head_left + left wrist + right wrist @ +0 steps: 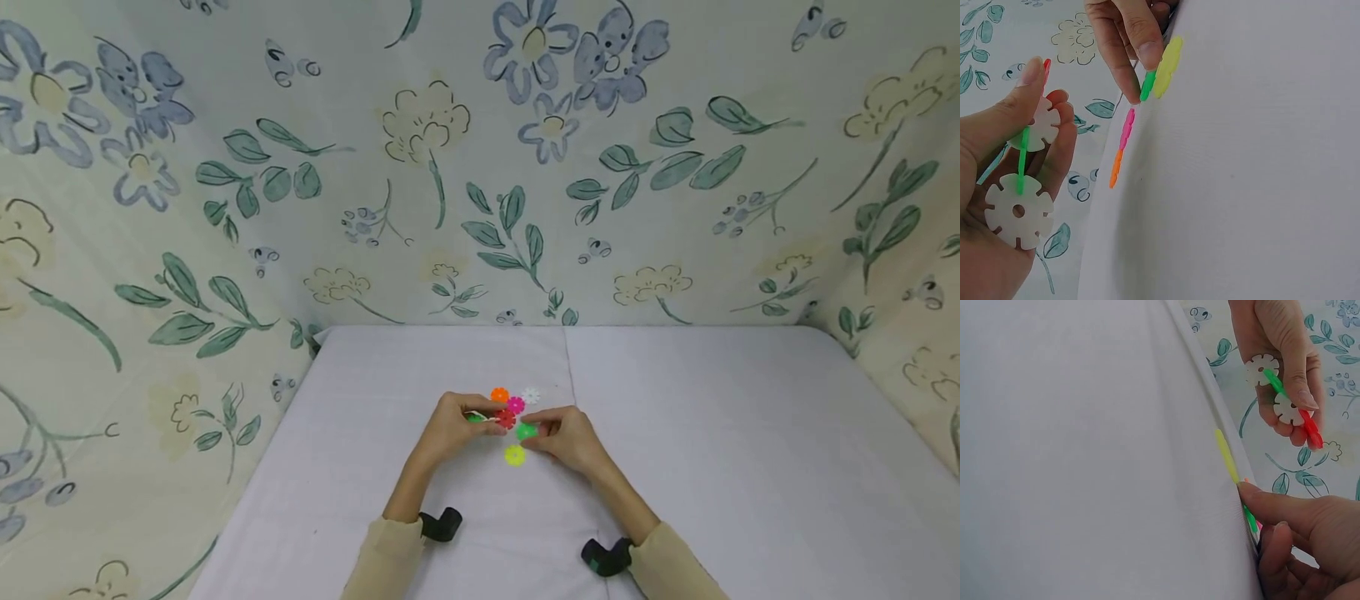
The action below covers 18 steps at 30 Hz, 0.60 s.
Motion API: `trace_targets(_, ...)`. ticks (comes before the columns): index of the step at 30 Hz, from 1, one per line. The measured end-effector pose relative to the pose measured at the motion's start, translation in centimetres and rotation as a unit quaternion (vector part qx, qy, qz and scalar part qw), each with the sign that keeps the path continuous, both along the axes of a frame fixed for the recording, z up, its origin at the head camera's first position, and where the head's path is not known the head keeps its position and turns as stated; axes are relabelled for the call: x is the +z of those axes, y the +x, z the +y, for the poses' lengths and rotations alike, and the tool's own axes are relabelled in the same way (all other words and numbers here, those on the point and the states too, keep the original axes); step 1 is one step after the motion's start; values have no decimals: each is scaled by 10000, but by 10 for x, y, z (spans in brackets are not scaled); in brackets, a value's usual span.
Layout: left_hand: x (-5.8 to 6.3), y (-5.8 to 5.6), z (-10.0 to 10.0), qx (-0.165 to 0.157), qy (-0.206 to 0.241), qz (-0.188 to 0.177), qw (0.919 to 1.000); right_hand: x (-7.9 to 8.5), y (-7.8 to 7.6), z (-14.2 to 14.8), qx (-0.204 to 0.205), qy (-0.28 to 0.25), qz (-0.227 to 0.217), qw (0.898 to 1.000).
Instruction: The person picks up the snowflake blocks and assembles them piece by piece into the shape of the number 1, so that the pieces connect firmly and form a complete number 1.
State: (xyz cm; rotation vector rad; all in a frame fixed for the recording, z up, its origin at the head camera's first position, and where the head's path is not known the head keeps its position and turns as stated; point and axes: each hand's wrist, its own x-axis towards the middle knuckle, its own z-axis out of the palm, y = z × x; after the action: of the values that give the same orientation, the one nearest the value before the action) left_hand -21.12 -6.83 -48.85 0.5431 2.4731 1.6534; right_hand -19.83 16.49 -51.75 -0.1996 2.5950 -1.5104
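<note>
Left hand pinches the disc chain, red end rightward. Right hand pinches the green disc just right of it.

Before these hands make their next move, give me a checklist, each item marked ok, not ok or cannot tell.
1. Left hand grips the chain: ok.
2. Chain's two white discs linked by a green one: ok.
3. Right hand pinches the loose green disc: ok.
4. Loose green disc lifted off the table: cannot tell.
5. Loose green disc joined to chain: not ok, apart.
</note>
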Motion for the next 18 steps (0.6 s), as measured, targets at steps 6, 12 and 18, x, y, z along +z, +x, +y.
trace_targets(6, -2, 0, -2, -66, 81, -69, 9999, 0, 1, -3, -140, 58, 61, 9999)
trace_targets(12, -3, -2, -2, -122, 94, -80, 9998, 1, 4, -8, -593, 567, 149, 9965)
trace_targets(18, -4, -2, -1, -127, 107, -113, 9998, 4, 5, -6, -592, 530, 378, 9961)
